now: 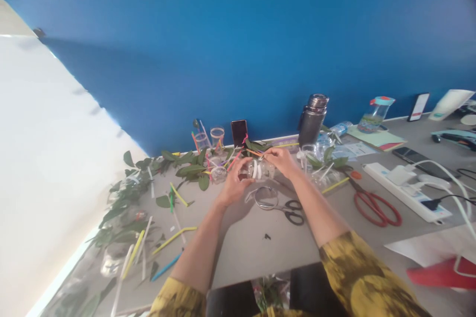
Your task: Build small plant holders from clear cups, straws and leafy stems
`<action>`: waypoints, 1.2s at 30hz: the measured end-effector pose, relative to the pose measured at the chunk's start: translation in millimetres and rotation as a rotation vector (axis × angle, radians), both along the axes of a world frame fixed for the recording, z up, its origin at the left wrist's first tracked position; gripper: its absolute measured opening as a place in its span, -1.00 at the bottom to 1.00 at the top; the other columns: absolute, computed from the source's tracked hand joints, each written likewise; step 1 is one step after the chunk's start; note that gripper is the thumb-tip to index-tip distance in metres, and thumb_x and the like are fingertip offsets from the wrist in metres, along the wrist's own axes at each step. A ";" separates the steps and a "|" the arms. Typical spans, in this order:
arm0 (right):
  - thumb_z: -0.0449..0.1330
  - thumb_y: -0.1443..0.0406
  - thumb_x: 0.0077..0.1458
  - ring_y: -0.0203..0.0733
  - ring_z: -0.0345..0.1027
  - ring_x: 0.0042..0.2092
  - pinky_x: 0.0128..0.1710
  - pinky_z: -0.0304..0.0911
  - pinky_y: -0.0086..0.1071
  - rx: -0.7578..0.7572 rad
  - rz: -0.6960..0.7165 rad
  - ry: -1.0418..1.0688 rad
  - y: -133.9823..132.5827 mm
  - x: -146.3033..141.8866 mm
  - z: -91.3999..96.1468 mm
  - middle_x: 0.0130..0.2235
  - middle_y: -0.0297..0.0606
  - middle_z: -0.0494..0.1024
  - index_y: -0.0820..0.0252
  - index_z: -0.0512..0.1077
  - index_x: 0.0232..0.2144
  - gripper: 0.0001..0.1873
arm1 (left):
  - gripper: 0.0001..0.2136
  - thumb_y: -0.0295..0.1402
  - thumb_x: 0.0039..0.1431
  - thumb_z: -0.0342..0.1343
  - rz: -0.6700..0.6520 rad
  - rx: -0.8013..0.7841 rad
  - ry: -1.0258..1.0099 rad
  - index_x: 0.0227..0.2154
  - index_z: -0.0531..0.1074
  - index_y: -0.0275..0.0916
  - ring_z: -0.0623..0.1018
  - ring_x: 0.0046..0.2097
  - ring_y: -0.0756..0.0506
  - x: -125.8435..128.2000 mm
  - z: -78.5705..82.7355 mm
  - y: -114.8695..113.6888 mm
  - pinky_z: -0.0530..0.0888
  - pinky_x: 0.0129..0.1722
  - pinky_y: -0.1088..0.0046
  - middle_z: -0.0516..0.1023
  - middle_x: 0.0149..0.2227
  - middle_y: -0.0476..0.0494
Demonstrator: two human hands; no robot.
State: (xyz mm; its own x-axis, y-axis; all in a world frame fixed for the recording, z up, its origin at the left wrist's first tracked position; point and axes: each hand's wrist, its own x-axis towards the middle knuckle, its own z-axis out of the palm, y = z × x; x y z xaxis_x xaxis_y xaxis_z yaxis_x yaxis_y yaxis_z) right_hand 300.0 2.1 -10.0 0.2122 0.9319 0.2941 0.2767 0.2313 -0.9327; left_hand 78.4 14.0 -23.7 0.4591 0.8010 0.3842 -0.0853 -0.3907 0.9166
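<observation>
Fingers [245, 176] of the left hand [233, 184] and right hand [281, 161] curl firmly around a clear plastic bottle banded with white strips [257, 170]; black-handled steel scissors [292, 212] lie just nearer the person on the grey counter [260, 252], green leaves [189, 171] beyond the bottle.

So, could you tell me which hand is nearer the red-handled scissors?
The right hand is nearer, left of the red-handled scissors; the left hand is farther away, beyond the right hand.

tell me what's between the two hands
In the head view, a clear plastic bottle with white strips sits between the left hand and right hand, touching both.
</observation>
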 end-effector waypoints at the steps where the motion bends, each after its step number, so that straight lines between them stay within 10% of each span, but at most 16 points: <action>1: 0.28 0.17 -0.02 -0.28 0.17 -0.52 -0.48 0.02 -0.38 -0.018 0.034 0.070 0.1 1.1 -0.7 -0.58 -0.40 0.46 0.14 0.61 -0.49 -0.82 | -0.45 -0.43 -0.06 0.43 -0.031 -0.068 -0.042 0.07 0.57 -0.07 0.53 0.05 -0.24 -0.3 1.2 -0.2 0.55 -0.07 0.27 0.50 0.18 -0.25; 11: 0.31 0.17 -0.18 -0.33 0.13 -0.56 -0.54 0.00 -0.43 -0.039 0.056 0.257 -0.4 -4.5 4.5 -0.63 -0.38 0.39 0.18 0.56 -0.58 -0.82 | -0.31 -0.19 -0.14 0.55 -0.259 -0.385 -0.383 0.12 0.53 -0.13 0.59 0.06 -0.26 3.1 10.2 -7.0 0.53 0.05 0.21 0.59 0.11 -0.25; 21: 0.22 0.20 -0.17 -0.31 0.12 -0.55 -0.54 -0.06 -0.41 -0.030 0.010 0.162 -5.4 -6.3 10.8 -0.65 -0.40 0.35 0.15 0.56 -0.57 -0.83 | -0.55 -0.16 -0.07 0.52 -0.036 -0.487 -0.615 -0.10 0.62 -0.13 0.58 0.13 -0.20 -2.5 6.6 10.5 0.55 0.10 0.25 0.64 0.11 -0.14; 36: 0.31 0.28 -0.10 -0.33 0.21 -0.49 -0.44 0.09 -0.37 0.086 0.568 0.456 -22.3 -40.7 17.4 -0.45 -0.29 0.51 0.19 0.52 -0.58 -0.89 | -0.61 -0.32 0.00 0.44 0.324 -0.316 -0.616 -0.09 0.53 -0.21 0.61 0.06 -0.18 -11.1 -8.2 39.4 0.52 0.12 0.18 0.62 0.02 -0.21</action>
State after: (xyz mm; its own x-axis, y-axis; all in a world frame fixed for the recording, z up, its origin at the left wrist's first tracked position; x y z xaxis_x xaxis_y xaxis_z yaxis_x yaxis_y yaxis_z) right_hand 259.3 -20.2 7.4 -0.1778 0.9122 0.3692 -0.3187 0.3016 -0.8986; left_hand 67.3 53.5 -31.9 -0.0410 0.9735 0.2252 -0.5429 -0.2109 0.8129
